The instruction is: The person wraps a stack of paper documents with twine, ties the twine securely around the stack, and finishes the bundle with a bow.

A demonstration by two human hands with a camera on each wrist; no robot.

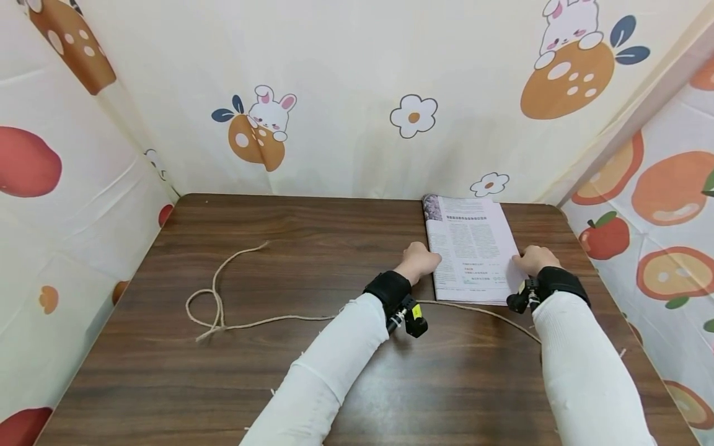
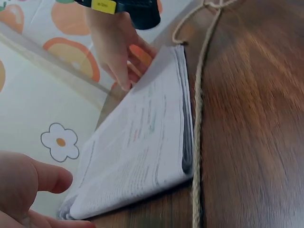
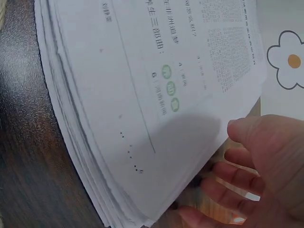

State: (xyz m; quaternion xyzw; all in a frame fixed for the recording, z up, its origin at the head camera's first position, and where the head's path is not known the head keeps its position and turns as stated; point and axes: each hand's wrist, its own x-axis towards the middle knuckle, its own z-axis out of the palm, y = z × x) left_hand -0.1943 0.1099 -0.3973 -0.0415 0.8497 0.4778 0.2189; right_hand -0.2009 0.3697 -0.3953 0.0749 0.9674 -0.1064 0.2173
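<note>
A folded newspaper (image 1: pixel 471 254), printed side up, lies at the back right of the wooden table. My left hand (image 1: pixel 418 263) is at its left edge, the folded side. In the left wrist view that hand's thumb (image 2: pixel 54 178) stands apart from the fingers, with no paper visibly pinched between them. At the opposite edge is my right hand (image 1: pixel 537 260). Its thumb (image 3: pixel 244 130) reaches the paper's edge in the right wrist view, while its spread fingers (image 3: pixel 235 173) are beside and below that edge. Several paper layers show along the near side.
A beige rope (image 1: pixel 301 318) runs across the wooden table (image 1: pixel 312 378), passing just in front of the newspaper and under both forearms. Its left end makes a loop (image 1: pixel 214 303). Patterned cloth walls (image 1: pixel 334 74) stand behind and at both sides.
</note>
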